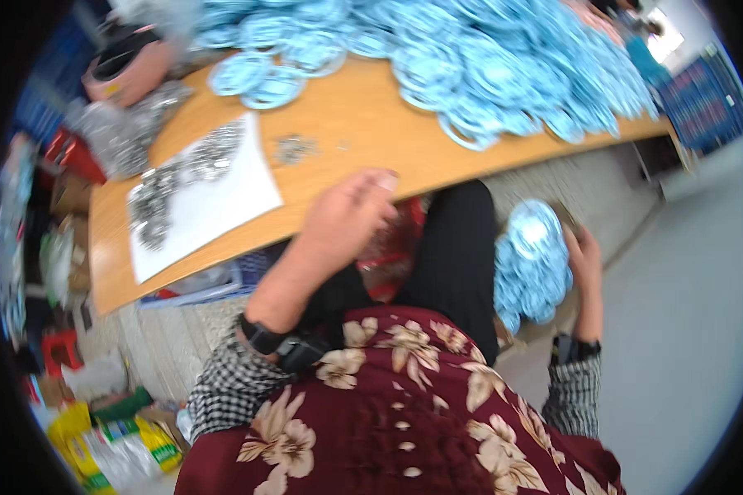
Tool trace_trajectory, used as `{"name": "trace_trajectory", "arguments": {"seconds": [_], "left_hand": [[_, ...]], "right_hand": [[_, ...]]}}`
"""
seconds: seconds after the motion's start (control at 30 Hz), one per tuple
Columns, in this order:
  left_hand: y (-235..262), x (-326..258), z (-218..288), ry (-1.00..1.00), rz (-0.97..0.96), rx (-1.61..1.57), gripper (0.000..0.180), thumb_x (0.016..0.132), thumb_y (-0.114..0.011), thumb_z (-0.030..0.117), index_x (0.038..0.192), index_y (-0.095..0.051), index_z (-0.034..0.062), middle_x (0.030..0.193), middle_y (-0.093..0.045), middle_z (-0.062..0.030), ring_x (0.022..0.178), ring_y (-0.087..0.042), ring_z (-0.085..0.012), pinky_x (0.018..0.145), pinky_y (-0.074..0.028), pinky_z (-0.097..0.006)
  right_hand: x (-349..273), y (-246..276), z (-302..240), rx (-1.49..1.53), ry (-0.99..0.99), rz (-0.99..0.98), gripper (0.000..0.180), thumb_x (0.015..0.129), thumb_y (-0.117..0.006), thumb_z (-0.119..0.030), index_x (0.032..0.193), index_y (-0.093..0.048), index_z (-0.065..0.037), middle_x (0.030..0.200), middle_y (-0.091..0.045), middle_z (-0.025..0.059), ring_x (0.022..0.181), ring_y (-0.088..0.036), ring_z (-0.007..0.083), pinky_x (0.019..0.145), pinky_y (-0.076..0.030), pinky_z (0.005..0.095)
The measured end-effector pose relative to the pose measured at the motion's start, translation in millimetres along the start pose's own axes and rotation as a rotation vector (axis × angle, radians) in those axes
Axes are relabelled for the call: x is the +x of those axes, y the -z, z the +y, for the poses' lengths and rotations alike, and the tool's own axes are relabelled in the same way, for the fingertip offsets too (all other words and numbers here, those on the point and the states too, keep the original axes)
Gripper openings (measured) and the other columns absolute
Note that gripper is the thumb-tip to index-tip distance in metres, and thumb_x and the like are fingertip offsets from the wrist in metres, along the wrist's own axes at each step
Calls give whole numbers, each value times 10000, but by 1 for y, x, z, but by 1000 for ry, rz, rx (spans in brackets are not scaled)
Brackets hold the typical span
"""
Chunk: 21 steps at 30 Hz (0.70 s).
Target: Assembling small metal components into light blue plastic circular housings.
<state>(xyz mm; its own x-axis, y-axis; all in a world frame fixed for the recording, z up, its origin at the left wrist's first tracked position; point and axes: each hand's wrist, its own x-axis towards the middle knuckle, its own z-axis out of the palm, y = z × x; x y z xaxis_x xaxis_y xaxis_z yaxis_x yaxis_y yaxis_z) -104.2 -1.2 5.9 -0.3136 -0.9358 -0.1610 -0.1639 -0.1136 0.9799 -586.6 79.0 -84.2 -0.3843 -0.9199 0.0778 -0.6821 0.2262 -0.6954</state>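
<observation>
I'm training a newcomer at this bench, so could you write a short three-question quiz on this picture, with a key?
1. Which of the person's hands is nearer the white sheet?
2. True or false: some small silvery pieces lie directly on the wooden tabletop.
3. What is heaped along its far side?
A) Red cubes
B) Pale-blue round pieces
C) White cups

Key: 1. The left hand; 2. True; 3. B.

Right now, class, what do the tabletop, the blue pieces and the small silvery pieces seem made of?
Tabletop: smooth, perhaps wood or wood-look laminate, from its even tan colour. Blue pieces: glossy, perhaps plastic or coated card, from their pale highlights. Small silvery pieces: shiny, likely metal, from their bright glints.
</observation>
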Motion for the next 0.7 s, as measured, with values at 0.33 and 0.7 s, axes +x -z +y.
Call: {"name": "trace_trajectory", "arguments": {"seconds": [0.33, 0.7], "left_hand": [[62, -10, 30, -173, 135, 388, 337, 978, -665, 259, 1189, -664, -4, 808, -676, -50, 733, -636, -132, 686, -523, -293], [248, 80, 15, -327, 444, 1349, 491, 846, -638, 84, 1335, -605, 107, 1408, -544, -163, 1312, -499, -328, 1038, -464, -456]], "right_hand": [[-3, -80, -125, 267, 227, -56, 181, 999, -637, -165, 1013, -704, 3, 772, -617, 0, 691, -546, 92, 631, -452, 256], [-26, -139, -272, 149, 744, -339, 139, 833, -694, 47, 969, -690, 17, 824, -678, 167, 747, -690, 300, 688, -535, 344]]}}
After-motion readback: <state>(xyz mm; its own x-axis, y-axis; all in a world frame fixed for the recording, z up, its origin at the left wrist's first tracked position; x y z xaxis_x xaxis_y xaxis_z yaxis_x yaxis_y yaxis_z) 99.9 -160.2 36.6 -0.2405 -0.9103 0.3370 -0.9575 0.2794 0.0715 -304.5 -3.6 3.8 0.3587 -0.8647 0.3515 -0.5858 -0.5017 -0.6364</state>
